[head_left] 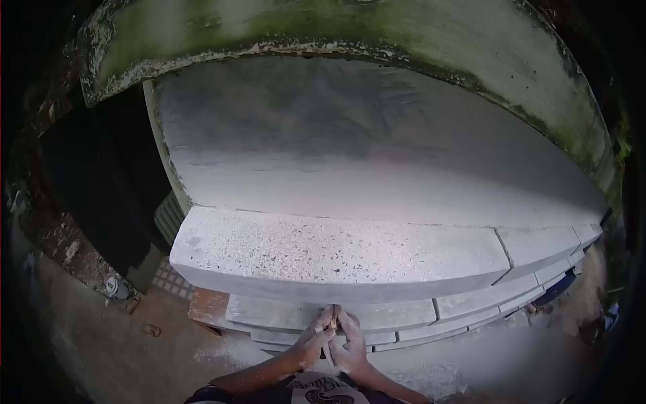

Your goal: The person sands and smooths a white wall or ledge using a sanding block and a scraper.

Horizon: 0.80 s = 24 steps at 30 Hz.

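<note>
My left hand (315,339) and my right hand (349,340) are pressed close together low in the middle of the view, both dusted with white powder. Their fingertips meet on a small thin object (332,325) that is too small to name. They rest against the edge of a lower grey slab (282,313) in a stack. Above them lies a thick speckled concrete slab (336,252) topping the stack.
A grey plastered wall (350,141) rises behind the stack under a mossy curved ledge (323,27). More slab ends (538,246) run to the right. Reddish bricks (208,303) lie under the stack's left corner. A dark gap opens at left; dirt ground (101,330) is strewn with debris.
</note>
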Motion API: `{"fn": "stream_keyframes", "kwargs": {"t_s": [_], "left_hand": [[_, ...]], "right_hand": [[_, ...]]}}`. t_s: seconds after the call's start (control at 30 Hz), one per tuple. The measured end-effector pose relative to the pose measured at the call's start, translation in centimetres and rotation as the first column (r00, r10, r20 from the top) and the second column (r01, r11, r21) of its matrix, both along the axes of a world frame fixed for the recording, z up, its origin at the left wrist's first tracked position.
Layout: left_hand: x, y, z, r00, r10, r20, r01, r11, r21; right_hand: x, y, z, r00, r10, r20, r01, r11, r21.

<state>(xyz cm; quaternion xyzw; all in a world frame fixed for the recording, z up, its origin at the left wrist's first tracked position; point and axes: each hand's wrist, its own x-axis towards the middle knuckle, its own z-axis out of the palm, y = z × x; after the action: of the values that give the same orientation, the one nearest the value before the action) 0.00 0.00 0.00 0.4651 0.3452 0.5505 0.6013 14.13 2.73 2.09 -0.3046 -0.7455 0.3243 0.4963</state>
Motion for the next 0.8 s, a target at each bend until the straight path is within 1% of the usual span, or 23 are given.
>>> {"fn": "stream_keyframes", "kwargs": {"t_s": [0.07, 0.1, 0.17, 0.27, 0.37, 0.4, 0.43, 0.47, 0.5, 0.53, 0.57, 0.67, 0.73, 0.77, 0.8], "left_hand": [[1.0, -0.2, 1.5, 1.0, -0.016, 0.018, 0.016, 1.0, 0.019], [0.0, -0.3, 2.1, 0.998, -0.047, -0.044, 0.048, 0.999, 0.014], [0.5, 0.2, 2.5, 0.991, -0.106, -0.084, 0.11, 0.993, 0.041], [1.2, -1.2, 4.7, 0.985, 0.152, -0.079, -0.158, 0.985, -0.074], [-0.6, -1.1, 5.4, 0.961, 0.185, -0.205, -0.236, 0.936, -0.263], [-0.9, -1.1, 4.8, 0.867, 0.317, -0.385, -0.352, 0.936, -0.023], [-1.2, -0.8, 3.9, 0.723, 0.463, -0.514, -0.405, 0.885, 0.228], [-1.1, -0.7, 3.3, 0.542, 0.609, -0.58, -0.389, 0.793, 0.469], [-0.5, -1.1, 4.8, 0.556, 0.548, -0.625, -0.463, 0.829, 0.314], [-0.1, -1.8, 7.0, 0.58, 0.482, -0.657, -0.525, 0.837, 0.151], [0.5, -2.1, 8.1, 0.611, 0.413, -0.675, -0.573, 0.819, -0.018], [0.6, -1.6, 4.8, 0.535, 0.619, -0.576, -0.568, 0.767, 0.297], [0.9, -0.7, 2.8, 0.291, 0.738, -0.608, -0.577, 0.643, 0.504], [1.2, -0.5, 2.1, 0.162, 0.782, -0.602, -0.556, 0.576, 0.599], [1.5, -0.6, 2.6, 0.172, 0.762, -0.625, -0.582, 0.59, 0.559]], "right_hand": [[1.3, 0.4, 0.2, 0.996, -0.041, 0.085, 0.032, 0.994, 0.106], [0.7, 0.3, 0.3, 0.999, -0.02, 0.051, 0.016, 0.998, 0.066], [2.7, 0.7, 1.6, 0.997, 0.023, 0.068, -0.024, 0.999, 0.026], [5.7, 1.2, 3.9, 0.99, 0.093, 0.104, -0.09, 0.995, -0.033], [9.2, 2.2, 5.2, 0.968, 0.166, 0.19, -0.171, 0.985, 0.009], [10.1, 2.5, 5.8, 0.957, 0.205, 0.205, -0.217, 0.975, 0.039], [10.9, 2.9, 6.5, 0.945, 0.241, 0.222, -0.261, 0.963, 0.066], [11.6, 3.3, 7.2, 0.931, 0.275, 0.24, -0.304, 0.948, 0.092], [12.5, 3.4, 8.0, 0.914, 0.297, 0.275, -0.324, 0.944, 0.057], [13.3, 3.5, 9.0, 0.895, 0.319, 0.312, -0.343, 0.939, 0.022], [14.1, 3.6, 9.7, 0.874, 0.342, 0.347, -0.359, 0.933, -0.014], [15.8, 4.1, 10.9, 0.87, 0.399, 0.29, -0.415, 0.91, -0.007], [16.6, 4.5, 12.5, 0.85, 0.47, 0.239, -0.496, 0.867, 0.057], [16.9, 4.6, 13.0, 0.836, 0.506, 0.212, -0.532, 0.842, 0.089], [17.4, 4.6, 13.0, 0.836, 0.533, 0.133, -0.544, 0.836, 0.066]]}}
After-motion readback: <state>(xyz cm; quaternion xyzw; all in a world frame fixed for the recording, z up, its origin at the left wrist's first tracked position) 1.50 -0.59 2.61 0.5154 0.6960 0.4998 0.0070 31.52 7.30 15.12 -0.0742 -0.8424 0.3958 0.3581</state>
